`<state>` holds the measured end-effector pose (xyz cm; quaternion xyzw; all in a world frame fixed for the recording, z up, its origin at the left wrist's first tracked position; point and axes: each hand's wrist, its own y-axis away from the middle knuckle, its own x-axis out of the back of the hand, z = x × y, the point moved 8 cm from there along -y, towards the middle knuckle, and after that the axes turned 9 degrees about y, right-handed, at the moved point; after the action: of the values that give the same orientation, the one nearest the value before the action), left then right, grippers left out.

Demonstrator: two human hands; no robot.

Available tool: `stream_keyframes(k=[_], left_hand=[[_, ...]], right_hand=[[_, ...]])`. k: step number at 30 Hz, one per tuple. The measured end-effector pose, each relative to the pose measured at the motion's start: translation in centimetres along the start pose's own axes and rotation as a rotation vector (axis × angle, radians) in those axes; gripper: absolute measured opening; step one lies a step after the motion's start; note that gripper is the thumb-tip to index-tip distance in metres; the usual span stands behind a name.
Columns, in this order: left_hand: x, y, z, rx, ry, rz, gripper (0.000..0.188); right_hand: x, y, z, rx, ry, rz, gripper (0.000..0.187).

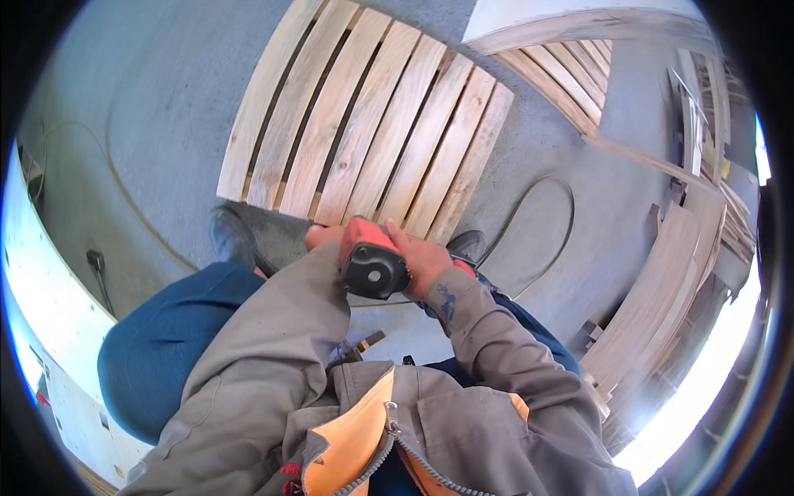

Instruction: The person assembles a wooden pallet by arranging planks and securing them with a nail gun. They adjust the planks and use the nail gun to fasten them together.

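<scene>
Both hands wrapped around red-and-black power tool [374, 258]: right hand [423, 258] gripping its side, left hand [321, 237] mostly hidden behind it. Elbows bent, forearms converging. Slatted wooden pallet [364, 124] just beyond, on floor.

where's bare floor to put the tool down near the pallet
Bare floor left of the pallet, crossed only by a thin cord. A smaller patch right, inside the hose loop. Crowded far right by stacked boards. Both hands grip the tool.
</scene>
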<state>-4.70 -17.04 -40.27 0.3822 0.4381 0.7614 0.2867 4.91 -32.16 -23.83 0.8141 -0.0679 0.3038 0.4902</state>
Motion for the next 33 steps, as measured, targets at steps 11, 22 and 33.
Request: stream_keyframes(k=[11, 22, 33], left_hand=[[-0.5, -1.2, -1.8, -0.014, -0.003, -0.044, 0.031], [0.3, 1.7, 1.5, 0.073, -0.056, -0.103, 0.026], [-12.4, 2.8, 26.2, -1.319, -0.769, -0.228, 0.041]], right_hand=[[-0.2, 1.4, 0.5, -0.025, -0.029, 0.009, 0.083], [10.4, 13.1, 11.8, -0.103, -0.327, 0.572, 0.062], [8.9, 18.3, 23.9, -0.314, -0.542, 0.582, 0.031]])
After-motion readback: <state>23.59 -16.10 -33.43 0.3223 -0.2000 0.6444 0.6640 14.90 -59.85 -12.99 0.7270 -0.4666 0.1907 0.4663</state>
